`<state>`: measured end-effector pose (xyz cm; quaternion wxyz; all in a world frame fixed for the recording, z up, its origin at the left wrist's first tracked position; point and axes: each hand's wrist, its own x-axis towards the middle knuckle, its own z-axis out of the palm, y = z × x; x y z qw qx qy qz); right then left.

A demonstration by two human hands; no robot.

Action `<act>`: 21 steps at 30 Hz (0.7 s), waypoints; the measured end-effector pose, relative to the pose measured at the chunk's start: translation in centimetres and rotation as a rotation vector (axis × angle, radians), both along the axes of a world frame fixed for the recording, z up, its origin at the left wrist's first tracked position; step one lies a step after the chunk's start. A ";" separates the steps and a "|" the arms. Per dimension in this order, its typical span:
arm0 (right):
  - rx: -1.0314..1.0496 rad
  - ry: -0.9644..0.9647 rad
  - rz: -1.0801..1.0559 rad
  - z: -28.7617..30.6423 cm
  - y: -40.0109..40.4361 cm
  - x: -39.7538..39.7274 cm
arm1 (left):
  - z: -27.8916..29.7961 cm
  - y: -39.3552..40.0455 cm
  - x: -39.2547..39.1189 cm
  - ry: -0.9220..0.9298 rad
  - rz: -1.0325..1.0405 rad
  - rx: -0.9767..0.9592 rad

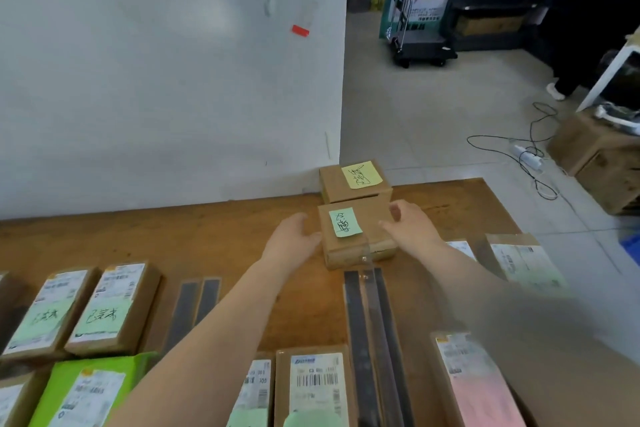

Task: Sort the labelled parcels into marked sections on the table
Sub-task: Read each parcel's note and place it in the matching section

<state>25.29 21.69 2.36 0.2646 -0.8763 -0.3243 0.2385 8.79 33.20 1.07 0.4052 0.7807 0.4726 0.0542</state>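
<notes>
Hands flank the green-note parcel (356, 236): left hand (292, 237) with relaxed fingers touching its left side, right hand (410, 225) loosely curled against its right edge, neither grip clearly closed round it. Just behind that parcel stands a yellow-note parcel (355, 182); dark tape strips (372, 340) run forward from it across the tabletop (173, 239).
</notes>
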 end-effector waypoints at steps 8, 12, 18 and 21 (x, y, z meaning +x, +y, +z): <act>-0.002 0.193 -0.238 -5.5 3.6 2.8 | -6.0 1.9 3.7 -0.106 0.141 -0.289; 0.021 0.266 -0.295 -7.1 4.3 3.3 | -6.9 1.6 5.0 -0.199 0.196 -0.351; 0.201 0.354 -0.342 -6.5 4.0 2.6 | -6.3 0.8 5.0 -0.278 0.236 -0.309; 0.294 0.336 -0.315 -4.8 3.4 2.0 | -4.4 0.1 4.4 -0.356 0.288 -0.258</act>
